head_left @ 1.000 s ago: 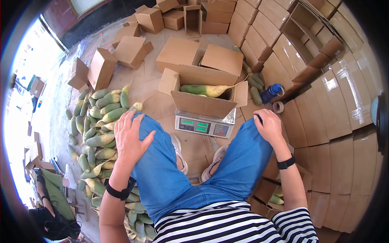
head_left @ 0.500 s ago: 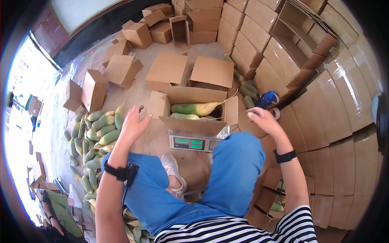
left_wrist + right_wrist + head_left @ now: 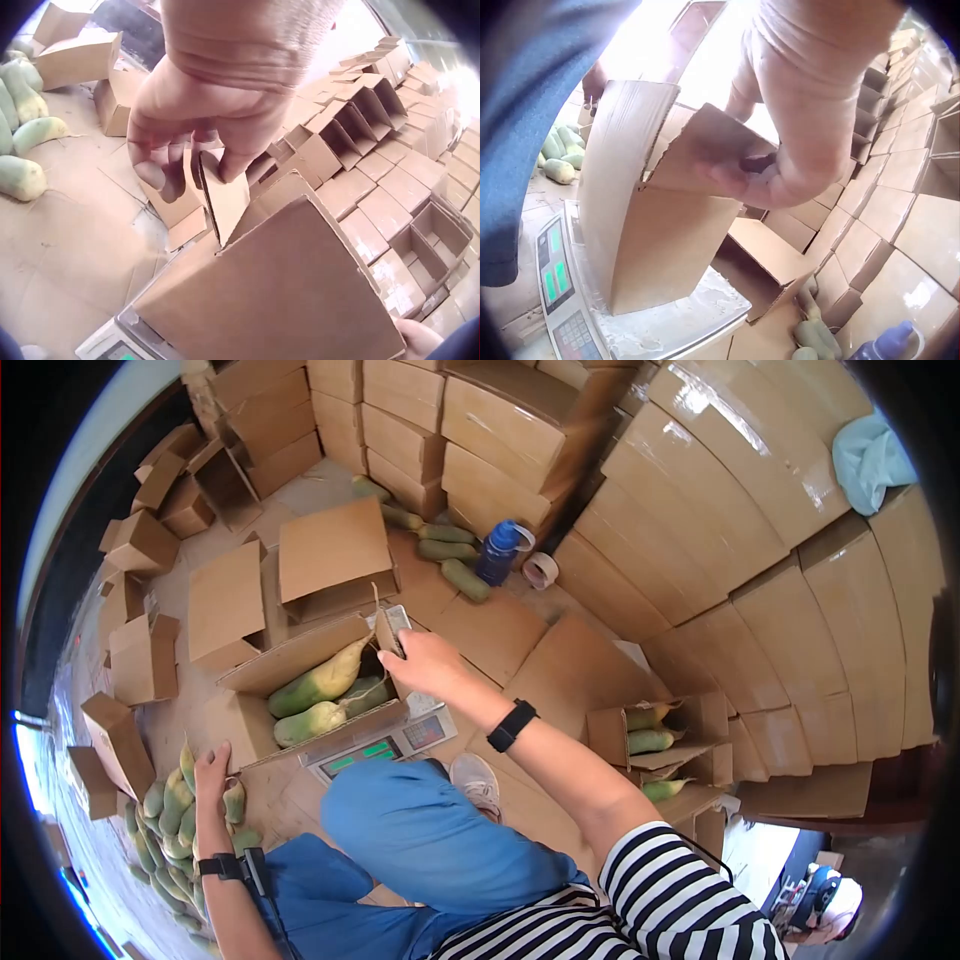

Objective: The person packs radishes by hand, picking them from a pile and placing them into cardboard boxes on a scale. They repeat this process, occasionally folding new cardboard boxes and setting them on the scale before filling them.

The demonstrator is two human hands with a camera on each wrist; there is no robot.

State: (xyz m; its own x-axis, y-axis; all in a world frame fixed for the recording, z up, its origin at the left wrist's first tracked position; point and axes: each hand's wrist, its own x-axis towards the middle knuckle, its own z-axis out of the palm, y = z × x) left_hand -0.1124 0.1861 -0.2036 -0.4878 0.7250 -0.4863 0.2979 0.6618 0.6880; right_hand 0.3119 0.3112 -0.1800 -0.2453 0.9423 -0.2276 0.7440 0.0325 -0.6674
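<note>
An open cardboard box (image 3: 345, 736) holding several green-and-white radishes (image 3: 325, 682) stands on a digital scale (image 3: 425, 734) with green lit displays. My left hand (image 3: 212, 772) is at the box's left end; in the left wrist view, its thumb and fingers pinch a raised end flap (image 3: 227, 204). At the opposite end, my right hand (image 3: 425, 663) grips the other flap (image 3: 705, 146), fingers on one face in the right wrist view. The box's base rests on the scale plate (image 3: 682, 322) there.
Loose radishes (image 3: 175, 810) lie heaped at the left. Open cartons (image 3: 335, 550) stand beyond the scale. A blue bottle (image 3: 497, 553) and a tape roll (image 3: 540, 570) sit by stacked cartons (image 3: 690, 540) on the right. Another carton with radishes (image 3: 607, 738) is near my right arm.
Both hands have left my knees and reached forward to the box's end flaps, which they now hold. The head view has turned to the right.
</note>
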